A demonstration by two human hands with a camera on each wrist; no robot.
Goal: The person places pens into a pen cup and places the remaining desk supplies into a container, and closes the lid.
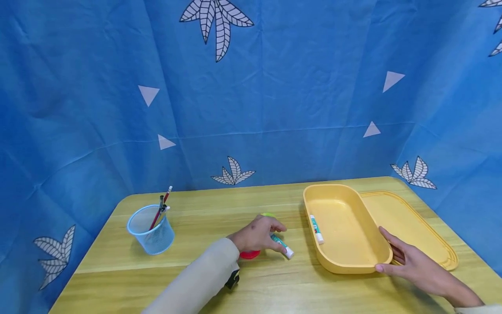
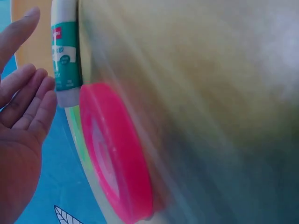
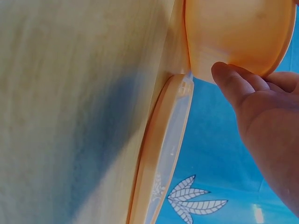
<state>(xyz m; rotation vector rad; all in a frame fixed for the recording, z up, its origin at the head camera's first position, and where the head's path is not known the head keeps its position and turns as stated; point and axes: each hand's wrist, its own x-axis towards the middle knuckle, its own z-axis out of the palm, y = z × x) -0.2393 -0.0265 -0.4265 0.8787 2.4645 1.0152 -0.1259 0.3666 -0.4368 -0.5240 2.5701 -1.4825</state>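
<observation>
My left hand (image 1: 256,234) is over a glue stick (image 1: 282,247) with a green label and white ends, lying on the table. Its thumb and fingers are spread around the stick; in the left wrist view a gap shows between the fingers (image 2: 39,88) and the glue stick (image 2: 66,56). Under that hand, partly hidden, sits a red ring-shaped roll (image 2: 126,158), with a green one (image 1: 268,214) behind. My right hand (image 1: 415,264) holds the near right corner of a yellow box (image 1: 349,226), thumb at its front wall. Another glue stick (image 1: 317,230) lies inside along its left wall.
A yellow lid (image 1: 408,222) lies flat to the right of the box, partly beneath its edge. At the left stands a light-blue mesh pen cup (image 1: 150,235) with several pencils and pens (image 1: 161,209). Blue patterned cloth (image 1: 274,96) hangs behind the wooden table (image 1: 208,205).
</observation>
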